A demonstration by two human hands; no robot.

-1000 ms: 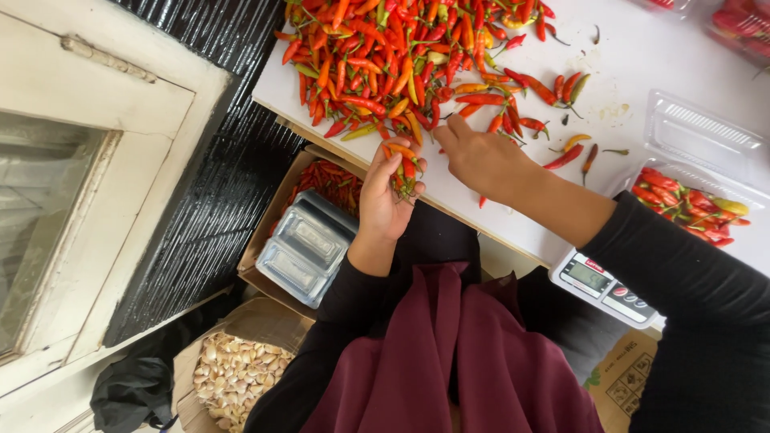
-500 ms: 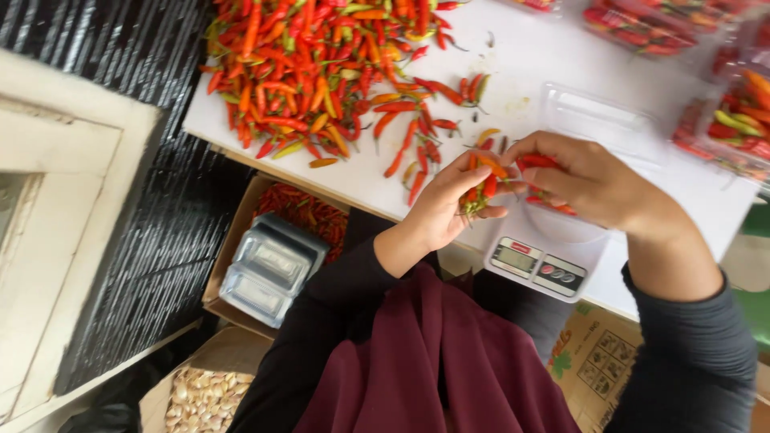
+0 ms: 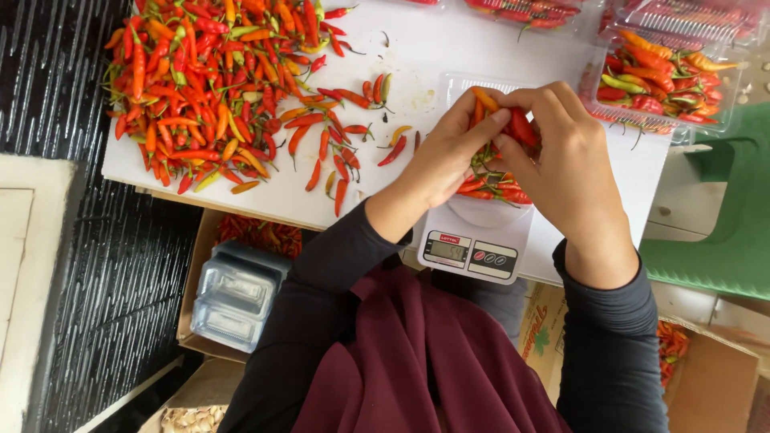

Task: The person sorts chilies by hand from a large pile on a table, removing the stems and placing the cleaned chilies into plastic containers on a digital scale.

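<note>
My left hand (image 3: 449, 156) and my right hand (image 3: 565, 164) are together over a clear plastic tray (image 3: 469, 84) that sits on a white kitchen scale (image 3: 477, 240). Both hands hold a bunch of red and orange chilies (image 3: 493, 183), some resting in the tray below the fingers. A large heap of red, orange and green chilies (image 3: 208, 88) lies on the white table (image 3: 417, 48) to the left.
Filled clear trays of chilies (image 3: 666, 76) stand at the right back of the table. Below the table edge a cardboard box (image 3: 200, 265) holds chilies and stacked clear containers (image 3: 237, 293). Another cardboard box (image 3: 714, 385) and a green stool (image 3: 730, 232) are at the right.
Both hands left the chili heap with a handful and moved right to the tray on the scale. The camera view shifted right with them.
</note>
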